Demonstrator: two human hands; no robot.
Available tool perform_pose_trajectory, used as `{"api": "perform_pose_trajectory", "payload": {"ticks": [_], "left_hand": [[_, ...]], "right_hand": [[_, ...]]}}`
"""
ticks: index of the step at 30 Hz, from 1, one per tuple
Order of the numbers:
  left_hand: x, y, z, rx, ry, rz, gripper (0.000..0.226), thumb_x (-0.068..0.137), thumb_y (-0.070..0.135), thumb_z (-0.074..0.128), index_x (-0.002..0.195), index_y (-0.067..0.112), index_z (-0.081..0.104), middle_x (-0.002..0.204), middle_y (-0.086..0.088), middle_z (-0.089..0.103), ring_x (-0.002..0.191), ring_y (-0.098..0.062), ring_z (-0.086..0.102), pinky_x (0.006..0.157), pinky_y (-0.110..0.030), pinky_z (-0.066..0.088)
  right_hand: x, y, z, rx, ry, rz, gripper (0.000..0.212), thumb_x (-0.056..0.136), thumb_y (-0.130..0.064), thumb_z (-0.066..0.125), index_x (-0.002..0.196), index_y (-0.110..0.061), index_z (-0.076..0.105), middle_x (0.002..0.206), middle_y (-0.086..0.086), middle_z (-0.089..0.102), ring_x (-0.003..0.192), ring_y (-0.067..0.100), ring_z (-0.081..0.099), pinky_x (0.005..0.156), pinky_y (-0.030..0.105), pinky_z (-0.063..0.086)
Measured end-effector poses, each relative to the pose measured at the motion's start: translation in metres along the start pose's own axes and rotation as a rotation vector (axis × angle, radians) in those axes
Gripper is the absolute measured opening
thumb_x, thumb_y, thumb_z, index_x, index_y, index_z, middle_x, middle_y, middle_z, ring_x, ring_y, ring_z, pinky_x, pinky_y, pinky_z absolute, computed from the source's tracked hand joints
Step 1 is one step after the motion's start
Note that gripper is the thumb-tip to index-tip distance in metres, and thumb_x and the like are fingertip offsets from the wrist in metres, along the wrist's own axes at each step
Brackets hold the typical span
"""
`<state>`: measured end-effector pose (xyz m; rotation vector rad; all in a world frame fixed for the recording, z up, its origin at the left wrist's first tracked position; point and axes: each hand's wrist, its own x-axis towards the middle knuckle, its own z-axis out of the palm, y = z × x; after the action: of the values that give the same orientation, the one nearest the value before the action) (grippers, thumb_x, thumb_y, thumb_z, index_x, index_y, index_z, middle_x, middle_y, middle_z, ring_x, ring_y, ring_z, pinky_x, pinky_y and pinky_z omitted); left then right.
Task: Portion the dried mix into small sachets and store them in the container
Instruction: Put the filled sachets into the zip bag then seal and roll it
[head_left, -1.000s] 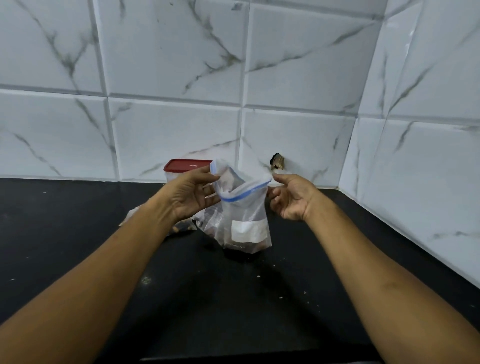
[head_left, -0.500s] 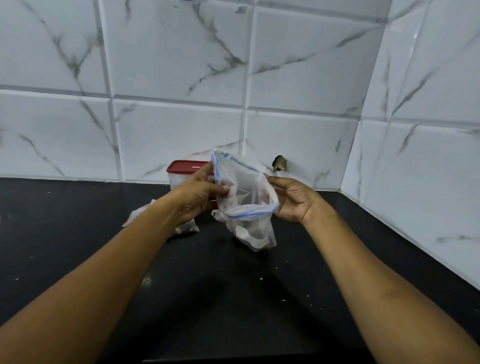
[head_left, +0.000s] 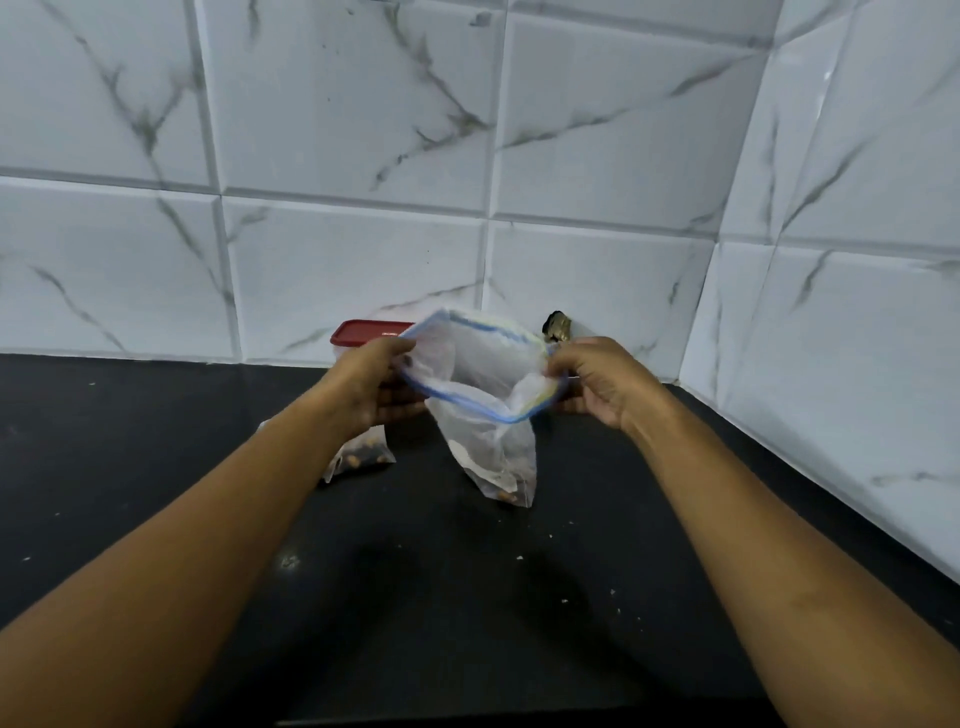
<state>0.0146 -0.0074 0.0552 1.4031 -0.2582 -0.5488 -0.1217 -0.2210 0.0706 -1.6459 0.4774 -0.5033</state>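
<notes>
Head view: the left hand and right hand each pinch the rim of the zip bag with curled fingers, its mouth spread wide between them, its long axis hanging 12 to 6 o'clock toward the desk. A filled sachet lies at 6 o'clock of the nearer left hand.

Black countertop, filled sachet, red-lidded container, scattered crumbs
</notes>
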Motion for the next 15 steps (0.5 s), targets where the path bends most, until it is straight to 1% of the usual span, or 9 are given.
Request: {"api": "perform_pose_trajectory", "payload": {"ticks": [2, 4, 6, 9, 10, 11, 13, 14, 15], "left_hand": [[-0.003, 0.005, 0.005, -0.188, -0.158, -0.033, 0.029, 0.1, 0.029, 0.062, 0.117, 0.006, 0.065, 0.106, -0.013, 0.073, 0.097, -0.029, 0.072, 0.079, -0.04, 0.063], [-0.006, 0.009, 0.008, -0.331, -0.302, -0.016, 0.03, 0.095, 0.028, 0.067, 0.116, 0.006, 0.067, 0.107, -0.011, 0.075, 0.095, -0.027, 0.074, 0.076, -0.037, 0.064], [-0.01, 0.013, 0.01, -0.406, -0.405, -0.003, 0.031, 0.088, 0.025, 0.071, 0.115, 0.007, 0.069, 0.105, -0.009, 0.075, 0.091, -0.024, 0.075, 0.074, -0.035, 0.064], [-0.01, 0.014, 0.013, -0.395, -0.43, 0.028, 0.021, 0.084, 0.019, 0.073, 0.102, 0.008, 0.075, 0.098, -0.008, 0.076, 0.083, -0.02, 0.076, 0.069, -0.032, 0.064], [-0.01, 0.013, 0.014, -0.382, -0.426, 0.036, 0.016, 0.082, 0.018, 0.074, 0.096, 0.009, 0.077, 0.097, -0.008, 0.076, 0.081, -0.019, 0.075, 0.067, -0.032, 0.064], [-0.01, 0.013, 0.014, -0.37, -0.421, 0.042, 0.013, 0.081, 0.018, 0.076, 0.092, 0.01, 0.077, 0.095, -0.008, 0.075, 0.079, -0.018, 0.074, 0.066, -0.03, 0.063], [-0.011, 0.015, 0.014, -0.344, -0.407, 0.06, 0.015, 0.078, 0.018, 0.078, 0.09, 0.012, 0.073, 0.089, -0.006, 0.073, 0.071, -0.015, 0.069, 0.062, -0.026, 0.061], [-0.012, 0.016, 0.014, -0.324, -0.391, 0.074, 0.017, 0.077, 0.018, 0.079, 0.09, 0.013, 0.069, 0.084, -0.006, 0.071, 0.066, -0.013, 0.067, 0.059, -0.023, 0.06], [-0.011, 0.017, 0.015, -0.294, -0.364, 0.091, 0.019, 0.078, 0.017, 0.079, 0.09, 0.013, 0.066, 0.078, -0.005, 0.069, 0.06, -0.012, 0.065, 0.055, -0.021, 0.058]], "right_hand": [[-0.005, -0.008, 0.003, 0.21, -0.22, 0.075, 0.003, 0.095, -0.01, 0.066, 0.095, -0.007, 0.067, 0.085, 0.01, 0.071, 0.066, 0.02, 0.07, 0.063, 0.035, 0.061], [-0.004, -0.01, 0.004, 0.359, -0.304, 0.093, 0.019, 0.1, -0.024, 0.063, 0.092, -0.008, 0.07, 0.086, 0.008, 0.073, 0.07, 0.021, 0.071, 0.068, 0.036, 0.062], [-0.007, -0.013, 0.008, 0.453, -0.335, 0.087, 0.028, 0.102, -0.024, 0.06, 0.084, -0.008, 0.075, 0.091, 0.009, 0.073, 0.076, 0.022, 0.073, 0.069, 0.035, 0.064], [-0.008, -0.012, 0.013, 0.458, -0.362, 0.072, 0.043, 0.101, -0.015, 0.061, 0.062, -0.013, 0.078, 0.099, 0.009, 0.072, 0.089, 0.022, 0.07, 0.072, 0.032, 0.064], [-0.01, -0.013, 0.016, 0.448, -0.35, 0.079, 0.046, 0.101, -0.013, 0.062, 0.057, -0.014, 0.077, 0.103, 0.01, 0.071, 0.095, 0.023, 0.069, 0.076, 0.032, 0.064], [-0.008, -0.013, 0.018, 0.448, -0.333, 0.089, 0.047, 0.1, -0.011, 0.063, 0.055, -0.014, 0.076, 0.108, 0.011, 0.07, 0.102, 0.025, 0.068, 0.086, 0.033, 0.061], [-0.005, -0.014, 0.021, 0.481, -0.31, 0.114, 0.036, 0.097, -0.008, 0.067, 0.062, -0.011, 0.077, 0.116, 0.014, 0.069, 0.118, 0.03, 0.065, 0.107, 0.043, 0.053], [-0.003, -0.014, 0.023, 0.469, -0.292, 0.113, 0.025, 0.095, -0.006, 0.069, 0.071, -0.01, 0.077, 0.115, 0.014, 0.07, 0.12, 0.031, 0.065, 0.108, 0.046, 0.052], [-0.001, -0.014, 0.024, 0.43, -0.254, 0.093, 0.015, 0.093, -0.003, 0.07, 0.081, -0.009, 0.074, 0.111, 0.013, 0.071, 0.115, 0.031, 0.068, 0.101, 0.044, 0.057]]}}
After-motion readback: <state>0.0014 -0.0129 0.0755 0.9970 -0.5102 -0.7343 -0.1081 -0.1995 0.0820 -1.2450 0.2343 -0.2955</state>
